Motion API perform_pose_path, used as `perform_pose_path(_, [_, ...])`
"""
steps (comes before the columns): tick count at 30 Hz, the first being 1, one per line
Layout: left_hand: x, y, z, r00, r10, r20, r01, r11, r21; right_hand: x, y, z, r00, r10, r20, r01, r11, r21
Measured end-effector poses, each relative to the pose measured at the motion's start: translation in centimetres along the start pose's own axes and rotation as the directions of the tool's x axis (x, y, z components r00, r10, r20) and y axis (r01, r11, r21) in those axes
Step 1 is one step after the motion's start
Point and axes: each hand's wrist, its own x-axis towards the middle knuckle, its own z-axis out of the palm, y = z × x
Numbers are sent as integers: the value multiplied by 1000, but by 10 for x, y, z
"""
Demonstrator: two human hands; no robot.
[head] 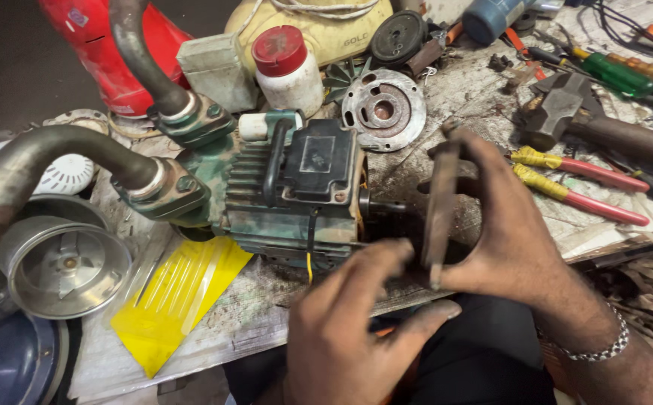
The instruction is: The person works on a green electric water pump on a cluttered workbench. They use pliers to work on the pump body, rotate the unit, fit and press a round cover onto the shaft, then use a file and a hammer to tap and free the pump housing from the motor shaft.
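Note:
A green electric pump motor (281, 202) with a black terminal box lies on its side on the bench, its shaft end pointing right. My right hand (506, 240) grips a dark round end cover (440, 202) held edge-on just off the shaft. My left hand (349, 330) is below it, fingers curled, with the thumb reaching up toward the cover's lower edge. Both hands are smeared with grease. Two curved metal pipes (49, 161) join the pump body at the left.
A round metal flange plate (383, 109), a white bottle with a red cap (289, 71), yellow-and-red pliers (574, 184), a hammer (566, 112) and green screwdrivers (619, 71) lie behind. At left are a yellow plastic sheet (173, 300) and a metal impeller housing (64, 266).

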Motion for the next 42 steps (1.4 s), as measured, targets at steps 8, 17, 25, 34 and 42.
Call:
perform_pose_path(8, [-12, -4, 21, 999, 13, -50, -3, 979, 204, -15, 5, 27, 971, 166, -170, -130, 971, 203])
perform_pose_path(17, [-8, -9, 15, 987, -127, 99, 90, 945, 313, -22, 33, 42, 986, 159, -47, -159, 987, 7])
perform_pose_path(25, [-10, -15, -29, 996, -76, -35, 84, 923, 375, -14, 23, 43, 984, 174, 27, -175, 982, 72])
perform_pose_path(34, [13, -42, -32, 1000, 11, 17, -18, 859, 512, 7, 5, 44, 985, 132, 108, -144, 983, 112])
perform_pose_path(42, [17, -68, -37, 989, -17, 144, -39, 926, 375, 3, 25, 51, 952, 245, 184, -290, 914, 285])
